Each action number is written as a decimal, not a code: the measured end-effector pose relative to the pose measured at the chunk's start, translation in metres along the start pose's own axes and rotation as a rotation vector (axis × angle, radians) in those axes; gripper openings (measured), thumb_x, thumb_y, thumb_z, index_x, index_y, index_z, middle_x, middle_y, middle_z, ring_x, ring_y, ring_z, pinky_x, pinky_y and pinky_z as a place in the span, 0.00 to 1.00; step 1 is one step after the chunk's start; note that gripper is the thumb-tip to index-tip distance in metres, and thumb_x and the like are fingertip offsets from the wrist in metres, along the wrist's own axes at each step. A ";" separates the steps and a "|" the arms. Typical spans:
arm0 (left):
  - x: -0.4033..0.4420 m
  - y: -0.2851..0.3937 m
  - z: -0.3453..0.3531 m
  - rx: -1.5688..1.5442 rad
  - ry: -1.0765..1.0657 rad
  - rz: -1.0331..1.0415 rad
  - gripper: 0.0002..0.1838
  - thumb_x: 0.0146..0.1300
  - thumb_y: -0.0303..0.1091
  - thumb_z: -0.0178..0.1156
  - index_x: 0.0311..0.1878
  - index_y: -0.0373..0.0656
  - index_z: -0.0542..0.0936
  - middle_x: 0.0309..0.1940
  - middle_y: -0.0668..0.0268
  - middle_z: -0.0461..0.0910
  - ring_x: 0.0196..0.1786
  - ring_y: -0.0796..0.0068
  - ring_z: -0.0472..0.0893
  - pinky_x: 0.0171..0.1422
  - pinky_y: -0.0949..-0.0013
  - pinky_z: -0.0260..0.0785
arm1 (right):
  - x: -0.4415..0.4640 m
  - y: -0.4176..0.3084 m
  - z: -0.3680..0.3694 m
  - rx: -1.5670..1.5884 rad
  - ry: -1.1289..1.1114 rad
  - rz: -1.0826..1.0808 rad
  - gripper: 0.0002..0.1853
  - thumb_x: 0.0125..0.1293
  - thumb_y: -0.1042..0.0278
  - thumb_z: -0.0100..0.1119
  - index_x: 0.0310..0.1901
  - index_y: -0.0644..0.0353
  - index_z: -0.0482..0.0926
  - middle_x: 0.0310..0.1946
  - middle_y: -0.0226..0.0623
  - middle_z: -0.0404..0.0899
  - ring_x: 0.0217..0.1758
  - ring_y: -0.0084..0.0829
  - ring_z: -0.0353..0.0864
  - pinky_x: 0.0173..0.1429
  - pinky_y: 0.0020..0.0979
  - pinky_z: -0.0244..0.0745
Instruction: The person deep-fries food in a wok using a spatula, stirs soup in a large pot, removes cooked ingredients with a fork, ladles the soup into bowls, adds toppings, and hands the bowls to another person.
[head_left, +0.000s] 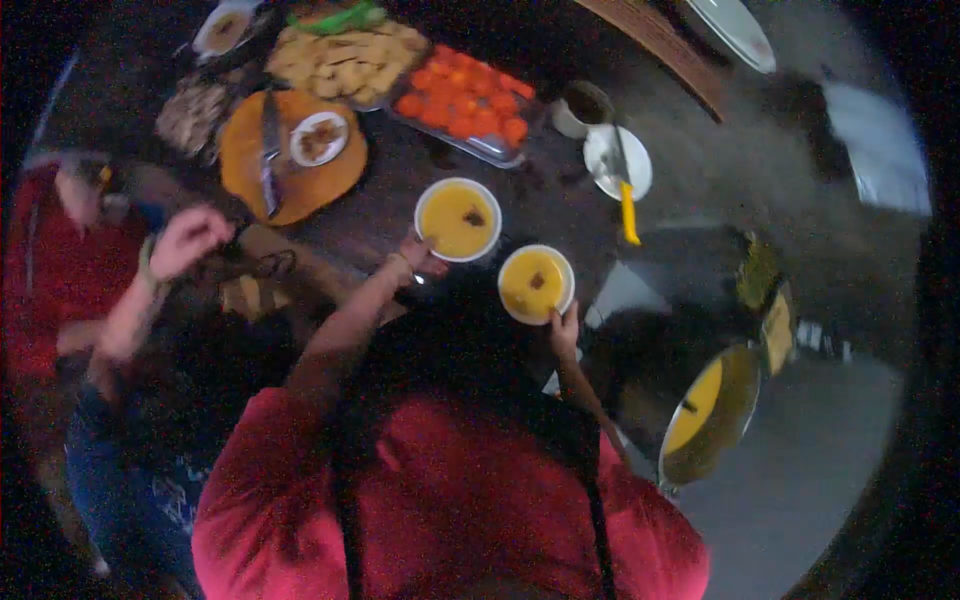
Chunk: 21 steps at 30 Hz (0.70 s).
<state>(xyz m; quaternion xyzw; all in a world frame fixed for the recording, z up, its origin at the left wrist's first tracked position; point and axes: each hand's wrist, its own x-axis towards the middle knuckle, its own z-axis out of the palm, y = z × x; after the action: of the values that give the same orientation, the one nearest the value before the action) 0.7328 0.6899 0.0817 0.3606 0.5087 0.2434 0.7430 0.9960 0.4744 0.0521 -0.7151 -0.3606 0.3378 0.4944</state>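
Note:
Two white bowls of yellow soup, each with a dark garnish, are in front of my body. My left hand (424, 258) grips the lower left rim of the left bowl (455, 220). The right bowl (535, 283) sits slightly lower and nearer to me, with my right hand (565, 330) closed on its lower right edge. The bowls are close together but apart. Both look level, and their undersides are hidden, as are some of my fingers.
Beyond are a round wooden board (235, 150) with a knife, a tray of red pieces (465, 95), sliced food (350, 60) and a white plate (603, 160) with a yellow-handled knife. A pot of soup (740, 400) stands right; co-workers' arms (130, 310) are left.

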 end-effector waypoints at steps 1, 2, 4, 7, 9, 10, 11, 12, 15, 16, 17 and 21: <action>0.000 -0.008 -0.015 -0.062 -0.066 -0.141 0.22 0.62 0.36 0.46 0.56 0.43 0.53 0.25 0.48 0.75 0.23 0.56 0.79 0.24 0.59 0.75 | -0.002 -0.005 0.000 0.110 -0.036 0.040 0.21 0.58 0.71 0.45 0.54 0.63 0.60 0.46 0.41 0.68 0.49 0.31 0.66 0.54 0.30 0.60; -0.004 -0.022 -0.024 -0.052 -0.032 -0.090 0.23 0.62 0.34 0.46 0.57 0.44 0.52 0.26 0.48 0.75 0.23 0.56 0.79 0.24 0.59 0.76 | 0.000 -0.006 -0.002 0.115 -0.088 0.024 0.21 0.58 0.71 0.45 0.54 0.63 0.60 0.46 0.41 0.68 0.49 0.31 0.66 0.54 0.30 0.60; -0.047 -0.021 -0.025 -0.064 0.059 0.003 0.25 0.61 0.33 0.45 0.59 0.46 0.48 0.28 0.47 0.75 0.24 0.57 0.79 0.25 0.60 0.76 | 0.006 0.000 -0.008 0.196 -0.082 -0.135 0.22 0.58 0.66 0.48 0.53 0.63 0.61 0.46 0.40 0.68 0.49 0.30 0.66 0.53 0.31 0.60; -0.097 -0.014 -0.026 -0.062 0.189 -0.013 0.26 0.61 0.31 0.43 0.60 0.48 0.46 0.35 0.48 0.74 0.25 0.57 0.79 0.26 0.61 0.76 | 0.009 -0.002 -0.007 0.152 -0.151 -0.149 0.22 0.57 0.64 0.50 0.52 0.63 0.62 0.45 0.40 0.68 0.48 0.31 0.67 0.53 0.31 0.60; -0.125 -0.015 -0.029 -0.149 0.264 0.029 0.25 0.61 0.31 0.44 0.60 0.47 0.47 0.35 0.49 0.74 0.25 0.57 0.79 0.26 0.62 0.76 | 0.015 -0.008 -0.010 0.100 -0.162 -0.167 0.22 0.56 0.62 0.51 0.51 0.64 0.63 0.44 0.41 0.68 0.47 0.31 0.67 0.52 0.32 0.61; -0.139 -0.017 -0.027 -0.293 0.289 0.064 0.25 0.61 0.31 0.44 0.59 0.45 0.48 0.34 0.49 0.74 0.25 0.57 0.79 0.25 0.62 0.76 | 0.021 -0.011 -0.016 0.072 -0.152 -0.183 0.22 0.56 0.61 0.52 0.50 0.64 0.64 0.43 0.41 0.69 0.47 0.31 0.67 0.52 0.32 0.61; -0.143 -0.029 -0.033 -0.311 0.327 0.155 0.24 0.61 0.31 0.45 0.59 0.43 0.50 0.34 0.50 0.75 0.25 0.58 0.79 0.26 0.63 0.76 | 0.046 0.045 -0.021 -0.060 -0.199 -0.286 0.20 0.57 0.62 0.50 0.49 0.63 0.64 0.42 0.41 0.69 0.47 0.32 0.68 0.52 0.32 0.62; -0.146 -0.040 -0.037 -0.331 0.366 0.245 0.23 0.61 0.31 0.45 0.58 0.42 0.52 0.34 0.51 0.75 0.25 0.58 0.79 0.27 0.63 0.77 | 0.040 0.023 -0.020 -0.016 -0.193 -0.256 0.20 0.57 0.62 0.50 0.49 0.63 0.64 0.42 0.41 0.69 0.46 0.32 0.68 0.51 0.32 0.62; -0.194 0.018 -0.022 -0.065 0.469 0.153 0.22 0.61 0.28 0.44 0.58 0.40 0.54 0.45 0.49 0.70 0.37 0.62 0.78 0.34 0.67 0.76 | 0.038 -0.013 -0.008 -0.030 -0.233 -0.265 0.20 0.57 0.62 0.50 0.49 0.63 0.64 0.41 0.41 0.70 0.46 0.32 0.69 0.50 0.32 0.63; -0.164 0.053 -0.027 -0.013 0.455 0.294 0.22 0.61 0.28 0.44 0.58 0.40 0.54 0.44 0.49 0.70 0.36 0.62 0.78 0.34 0.68 0.76 | 0.038 -0.022 -0.003 -0.032 -0.252 -0.268 0.20 0.57 0.62 0.50 0.49 0.63 0.64 0.41 0.41 0.70 0.45 0.32 0.69 0.50 0.32 0.64; -0.119 0.118 -0.034 0.129 0.451 0.476 0.22 0.61 0.29 0.44 0.58 0.40 0.54 0.43 0.49 0.71 0.35 0.63 0.78 0.33 0.68 0.75 | 0.037 -0.032 0.001 -0.035 -0.268 -0.276 0.20 0.58 0.63 0.50 0.49 0.63 0.64 0.41 0.41 0.70 0.45 0.33 0.70 0.50 0.32 0.64; -0.054 0.316 -0.040 0.612 0.556 0.926 0.21 0.61 0.30 0.43 0.57 0.40 0.54 0.39 0.49 0.72 0.31 0.63 0.78 0.29 0.68 0.74 | 0.035 -0.062 0.015 -0.051 -0.308 -0.355 0.20 0.58 0.63 0.49 0.49 0.63 0.64 0.40 0.41 0.71 0.44 0.33 0.70 0.49 0.32 0.65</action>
<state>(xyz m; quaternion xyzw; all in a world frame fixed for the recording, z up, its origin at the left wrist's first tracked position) 0.6770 0.8582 0.3512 0.6636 0.5206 0.4684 0.2631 0.9899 0.5273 0.1022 -0.5930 -0.5602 0.3414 0.4669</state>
